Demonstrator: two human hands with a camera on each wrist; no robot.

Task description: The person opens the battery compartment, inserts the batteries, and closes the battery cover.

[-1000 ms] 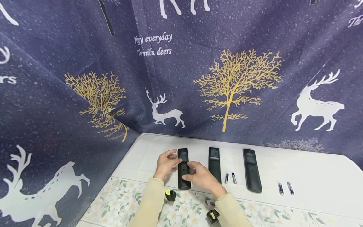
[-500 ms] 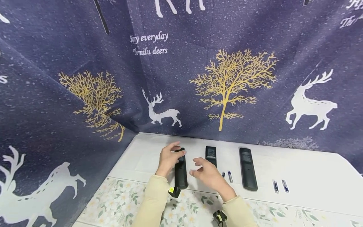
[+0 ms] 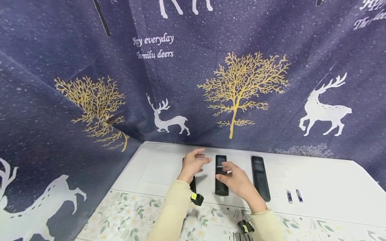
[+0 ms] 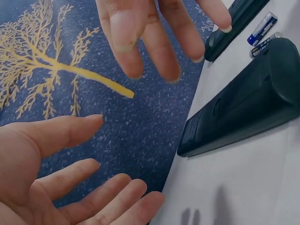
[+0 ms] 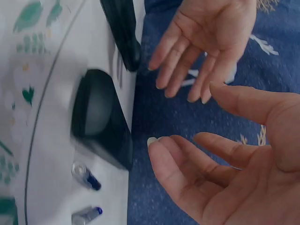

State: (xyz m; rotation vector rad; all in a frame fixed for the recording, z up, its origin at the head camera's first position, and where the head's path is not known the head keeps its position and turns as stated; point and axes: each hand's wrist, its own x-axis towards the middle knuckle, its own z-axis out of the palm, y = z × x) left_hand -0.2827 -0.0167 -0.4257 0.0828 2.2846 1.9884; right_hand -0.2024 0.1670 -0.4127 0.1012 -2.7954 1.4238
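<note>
Near the worktop's (image 3: 325, 177) back edge, the middle black remote (image 3: 221, 188) is overhung by the right hand (image 3: 237, 180), whose fingers, like the left hand's (image 3: 192, 166), are loosely parted, nothing gripped.

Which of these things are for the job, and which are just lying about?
Probably for the job:
left hand
right hand
middle remote control
two batteries beside it

Seemingly just lying about:
left remote control
right remote control
far-right batteries
floral table cover

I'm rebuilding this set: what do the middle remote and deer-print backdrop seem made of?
Middle remote: probably hard plastic, dark and smooth, judging by soft highlights on its rounded end. Backdrop: likely printed fabric, matte, from its creases; thin vinyl is possible.
</note>
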